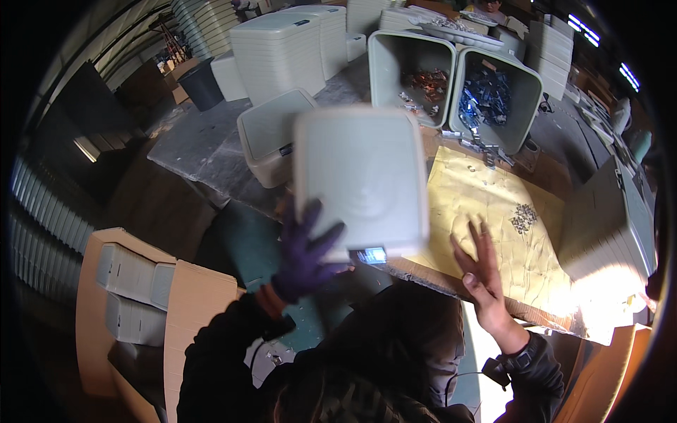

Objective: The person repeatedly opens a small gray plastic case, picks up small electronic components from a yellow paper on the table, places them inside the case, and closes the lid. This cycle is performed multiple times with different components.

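A pale grey-green plastic lid [361, 173], square with rounded corners and a dark latch or label at its near edge, is raised in front of me and slightly blurred. My left hand [305, 257], in a purple glove, grips its lower left corner, with spread fingers lying over its face. Bare and empty, my right hand [483, 271] has its fingers apart above the near edge of the yellow sheet [458, 201]. A small heap of metal clips [523, 218] lies on that sheet, beyond my right hand.
Two tipped bins [377, 92] hold copper-coloured and blue pieces. Another lidded piece [271, 127] stands behind the raised lid. Stacked lids rise at the back [275, 60] and right [606, 218]. A cardboard box [197, 303] with packed lids is at lower left.
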A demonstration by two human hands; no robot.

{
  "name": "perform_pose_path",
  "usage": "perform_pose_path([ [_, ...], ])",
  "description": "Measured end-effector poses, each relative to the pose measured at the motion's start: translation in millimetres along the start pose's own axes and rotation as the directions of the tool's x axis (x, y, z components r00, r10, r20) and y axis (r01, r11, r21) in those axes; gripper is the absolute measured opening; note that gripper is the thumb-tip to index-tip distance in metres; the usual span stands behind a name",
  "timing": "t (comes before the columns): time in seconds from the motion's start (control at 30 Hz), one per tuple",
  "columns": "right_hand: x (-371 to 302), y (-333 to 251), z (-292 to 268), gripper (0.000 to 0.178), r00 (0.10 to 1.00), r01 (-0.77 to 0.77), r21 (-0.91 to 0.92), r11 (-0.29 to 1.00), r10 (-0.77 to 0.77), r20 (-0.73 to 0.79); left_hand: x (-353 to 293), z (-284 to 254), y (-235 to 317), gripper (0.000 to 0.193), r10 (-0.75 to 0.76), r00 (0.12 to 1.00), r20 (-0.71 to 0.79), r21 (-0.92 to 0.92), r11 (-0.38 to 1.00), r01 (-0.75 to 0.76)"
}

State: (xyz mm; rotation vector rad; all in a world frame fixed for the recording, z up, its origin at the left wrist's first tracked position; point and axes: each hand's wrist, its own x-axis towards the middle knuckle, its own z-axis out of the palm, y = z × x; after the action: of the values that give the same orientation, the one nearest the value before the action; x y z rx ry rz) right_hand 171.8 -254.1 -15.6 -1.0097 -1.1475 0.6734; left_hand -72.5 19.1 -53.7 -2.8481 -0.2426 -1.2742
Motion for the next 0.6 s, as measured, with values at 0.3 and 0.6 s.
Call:
perform_pose_path([
  [0.3,-24,-104,-102,0.077,0.826,-0.002,-0.880,0.475,-0.495,-0.269,66,-17,-181,0.056,-0.329,0.940,-0.095,0.019,0.943,0.332],
  [0.6,-256,-266,-524,0.054,0.992,-0.022,-0.699,-0.715,-0.103,0.073,77,-15,-176,0.047,-0.321,0.908,-0.269,0.310,0.863,0.398],
])
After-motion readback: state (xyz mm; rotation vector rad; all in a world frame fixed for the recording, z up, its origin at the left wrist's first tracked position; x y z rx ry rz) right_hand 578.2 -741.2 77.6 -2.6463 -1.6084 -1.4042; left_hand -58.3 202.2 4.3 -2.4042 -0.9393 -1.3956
